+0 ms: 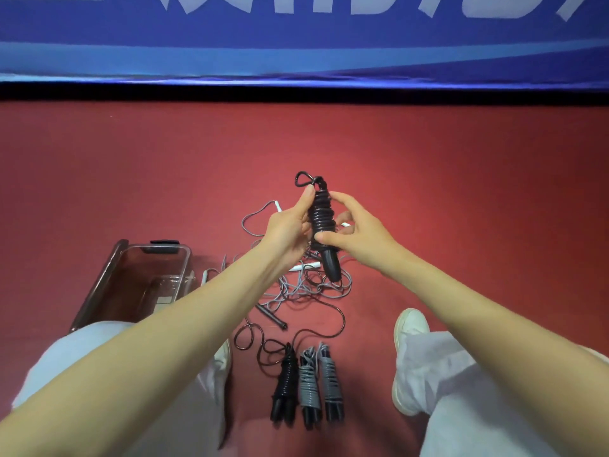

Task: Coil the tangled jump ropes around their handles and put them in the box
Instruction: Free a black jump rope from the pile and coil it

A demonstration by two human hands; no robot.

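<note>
Left hand [286, 229], right hand [356, 232] gripping black coil [321, 216], apparently finishing wrap; three coils [308, 387] lying unboxed; tangle [306, 285] remaining; box [138, 285] waiting.

A matte red floor [461, 192] fills the view's centre. At twelve o'clock hangs a glossy blue banner with pale lettering [296, 28], with a black strip [296, 94] along its foot. A white sneaker [408, 328] rests at four o'clock.

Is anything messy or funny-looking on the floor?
Yes. A tangled heap of grey and black ropes sprawls in the middle of the red floor. Nearer, three wound ropes lie side by side outside the box. The black one on the left seems to trail a loose tail, so it looks unfinished.
</note>
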